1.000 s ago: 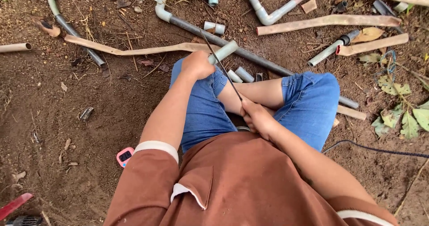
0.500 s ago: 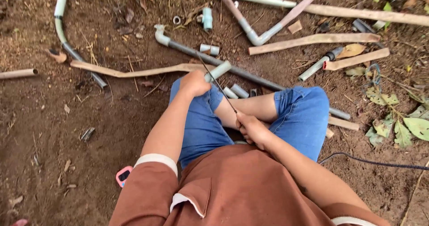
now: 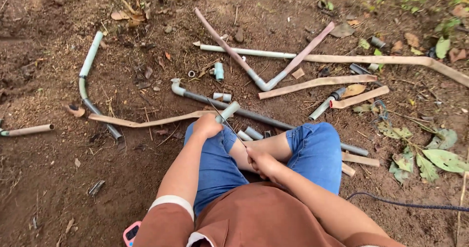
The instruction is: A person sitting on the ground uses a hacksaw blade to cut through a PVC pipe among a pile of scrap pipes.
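Both hands sit near the middle of the frame, above the person's crossed legs in blue shorts. The left hand [image 3: 207, 126] is closed in a fist around a short grey pipe piece [image 3: 228, 111], which sticks out up and to the right of the knuckles, just over the left knee. The right hand [image 3: 262, 162] is lower and further right, its fingers curled tight on the end of a thin dark blade [image 3: 225, 121] that runs diagonally up-left and crosses the pipe piece just beside the left hand. Just behind the pipe piece a long dark pipe with an elbow fitting [image 3: 254, 114] lies slanting from centre-left down to the right, partly hidden by the right knee. Two short pipe offcuts [image 3: 249, 134] lie on the soil between the knees. A flat curved strip of wood [image 3: 146, 121] reaches from the left hand toward the left. Further up, a V-shaped bent pipe [image 3: 266, 85] and several pale wooden slats [image 3: 317, 83] lie on the ground, with a small grey coupling [image 3: 219, 71] near them. A curved grey hose [image 3: 88, 81] lies at the upper left, green leaves [image 3: 437, 156] at the right, a dark cable [image 3: 405, 204] at the lower right, and a pink object [image 3: 130, 233] shows at the bottom edge.
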